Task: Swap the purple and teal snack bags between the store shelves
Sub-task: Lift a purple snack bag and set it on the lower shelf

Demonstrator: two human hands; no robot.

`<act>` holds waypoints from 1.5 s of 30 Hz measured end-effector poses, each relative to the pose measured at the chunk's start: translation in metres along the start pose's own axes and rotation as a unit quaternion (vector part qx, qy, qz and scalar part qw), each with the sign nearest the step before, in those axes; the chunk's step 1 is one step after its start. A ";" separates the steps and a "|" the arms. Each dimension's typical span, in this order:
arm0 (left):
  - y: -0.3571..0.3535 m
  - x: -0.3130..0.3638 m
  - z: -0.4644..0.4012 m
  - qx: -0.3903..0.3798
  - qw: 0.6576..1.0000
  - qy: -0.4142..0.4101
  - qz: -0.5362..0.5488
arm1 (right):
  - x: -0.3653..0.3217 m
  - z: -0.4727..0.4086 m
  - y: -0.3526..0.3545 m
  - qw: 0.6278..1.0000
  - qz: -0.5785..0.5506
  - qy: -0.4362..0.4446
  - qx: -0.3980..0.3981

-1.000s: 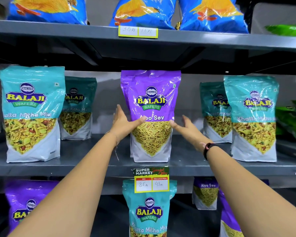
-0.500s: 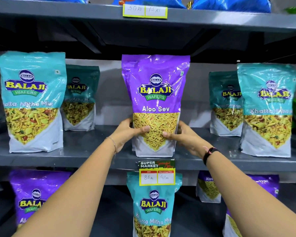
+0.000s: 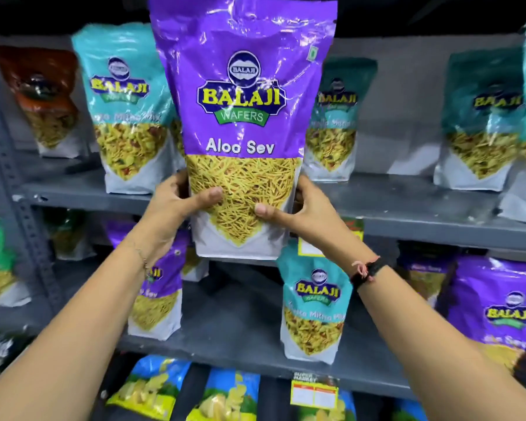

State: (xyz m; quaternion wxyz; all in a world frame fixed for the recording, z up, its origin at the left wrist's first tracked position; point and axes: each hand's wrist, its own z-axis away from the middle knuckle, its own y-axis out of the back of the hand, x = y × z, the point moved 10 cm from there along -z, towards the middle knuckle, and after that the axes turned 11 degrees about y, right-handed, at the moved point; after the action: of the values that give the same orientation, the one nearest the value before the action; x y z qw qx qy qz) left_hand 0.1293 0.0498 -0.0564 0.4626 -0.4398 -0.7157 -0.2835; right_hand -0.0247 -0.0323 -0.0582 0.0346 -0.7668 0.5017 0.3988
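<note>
Purple bag (image 3: 243, 123) top cropped; fingers (image 3: 181, 183) hidden behind it.

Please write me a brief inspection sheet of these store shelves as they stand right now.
Surface: grey metal shelves, stocked.
Job's things: purple Aloo Sev bag lifted clear of the shelf, upright; lone teal bag standing among purple bags on the shelf below.
Clutter: yellow price tags; blue chip bags on the bottom shelf.
Grippers: left hand and right hand grip the purple bag's lower sides.
Cables: nothing seen.
Surroundings: teal bags behind.
</note>
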 end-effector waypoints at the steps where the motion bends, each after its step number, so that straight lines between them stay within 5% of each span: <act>1: 0.010 -0.007 0.008 0.005 1.000 0.009 0.001 | 0.004 0.004 -0.012 1.000 -0.002 -0.001 -0.004; 20: 0.057 -0.281 0.091 0.040 0.966 0.255 -0.029 | 0.199 0.131 -0.145 0.981 0.051 -0.151 -0.108; 35: 0.028 -0.378 0.022 0.013 0.943 0.325 -0.064 | 0.309 0.135 -0.140 0.965 0.041 -0.260 0.011; 41: 0.030 -0.375 0.029 0.057 0.955 0.287 -0.046 | 0.309 0.143 -0.137 0.965 0.030 -0.258 0.045; 45: 0.038 -0.335 0.048 0.205 0.954 0.175 -0.134 | 0.278 0.152 -0.114 0.970 0.063 -0.228 0.058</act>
State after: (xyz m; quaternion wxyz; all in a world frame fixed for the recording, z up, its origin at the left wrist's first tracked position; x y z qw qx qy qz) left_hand 0.2049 -0.0167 -0.3817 0.6185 -0.1792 -0.7184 -0.2630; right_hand 0.0282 -0.1130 -0.3803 0.1672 -0.6195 0.5499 0.5347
